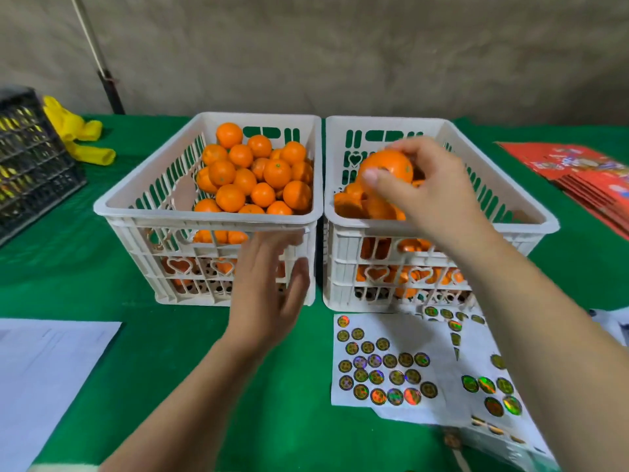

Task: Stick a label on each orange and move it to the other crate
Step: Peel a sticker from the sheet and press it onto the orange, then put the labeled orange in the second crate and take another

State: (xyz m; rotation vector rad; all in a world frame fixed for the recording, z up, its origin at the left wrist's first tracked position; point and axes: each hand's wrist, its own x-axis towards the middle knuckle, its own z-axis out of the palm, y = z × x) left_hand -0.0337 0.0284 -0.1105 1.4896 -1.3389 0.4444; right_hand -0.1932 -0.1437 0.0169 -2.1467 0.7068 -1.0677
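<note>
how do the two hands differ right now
The right hand is raised over the right crate, gripping an orange; the left hand is lower, in front of the left crate, holding nothing. Right fingers curl; left fingers are straight. Both are bare.

Green tablecloth [102, 267] bore black crate [30, 158], yellow gloves [81, 137] far left, white paper [44, 376] near left, red packets [585, 178] right.

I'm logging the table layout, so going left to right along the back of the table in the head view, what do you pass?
Black crate → yellow gloves → left white crate, full of oranges → right white crate, where the right hand holds an orange → red packets.
</note>
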